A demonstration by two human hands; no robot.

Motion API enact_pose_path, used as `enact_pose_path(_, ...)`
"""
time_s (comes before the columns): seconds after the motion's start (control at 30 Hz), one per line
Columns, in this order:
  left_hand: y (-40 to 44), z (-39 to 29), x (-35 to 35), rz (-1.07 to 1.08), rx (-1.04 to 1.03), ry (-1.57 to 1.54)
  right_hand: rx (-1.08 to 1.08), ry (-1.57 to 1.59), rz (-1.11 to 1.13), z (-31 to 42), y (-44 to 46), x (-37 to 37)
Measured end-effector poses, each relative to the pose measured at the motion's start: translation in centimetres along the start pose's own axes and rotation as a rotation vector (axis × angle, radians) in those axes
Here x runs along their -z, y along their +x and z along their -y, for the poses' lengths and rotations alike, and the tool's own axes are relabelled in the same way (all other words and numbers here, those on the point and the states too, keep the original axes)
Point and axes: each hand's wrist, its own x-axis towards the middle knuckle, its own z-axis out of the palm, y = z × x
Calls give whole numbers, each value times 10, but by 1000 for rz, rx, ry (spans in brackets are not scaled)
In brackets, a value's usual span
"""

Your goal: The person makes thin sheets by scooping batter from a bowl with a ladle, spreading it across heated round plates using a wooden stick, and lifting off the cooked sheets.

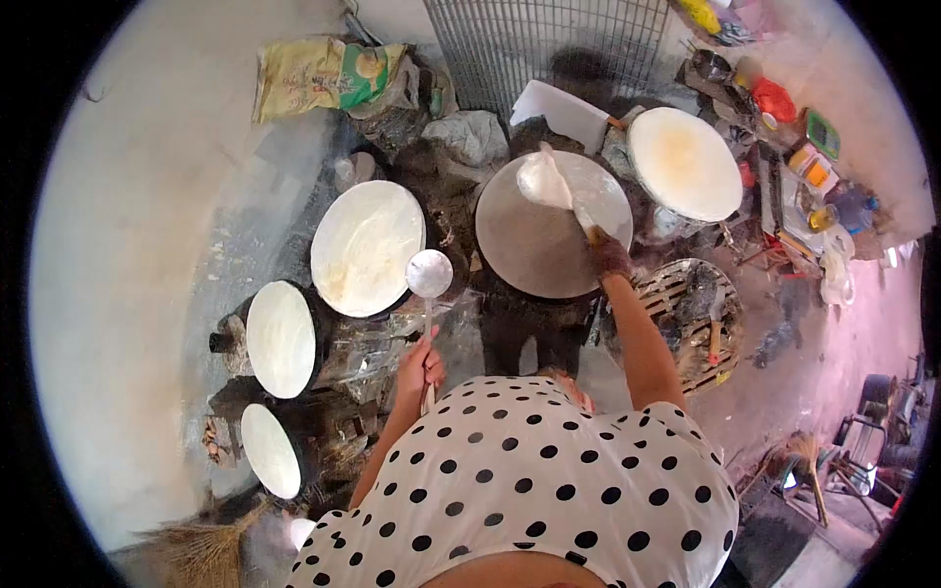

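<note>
In the head view, we see the left hand (421,365) grip a ladle (429,274) firmly, near-left of the grey griddle (529,257); the right hand (610,257) clasps a white-coated tool (552,184) above it. We judge both light, stiff; hold dry handles.

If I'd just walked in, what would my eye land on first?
Probably the three big white rounds down the left side, with a fourth white round at upper right. Between them sits a grey griddle, where the right hand holds a pale-headed tool. Nearer the body, the left hand grips a ladle.
</note>
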Motion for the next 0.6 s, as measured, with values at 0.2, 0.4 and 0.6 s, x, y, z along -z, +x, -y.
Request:
enact_pose_path(0.2,-1,14,1,-26,21,-65,348,52,173,-20,19,-6)
enact_pose_path(0.4,-10,17,-10,-91,20,-61,441,-203,-39,-87,109,-43)
enact_pose_path(0.6,0,21,-8,-94,76,-34,390,-59,249,-8,31,-10)
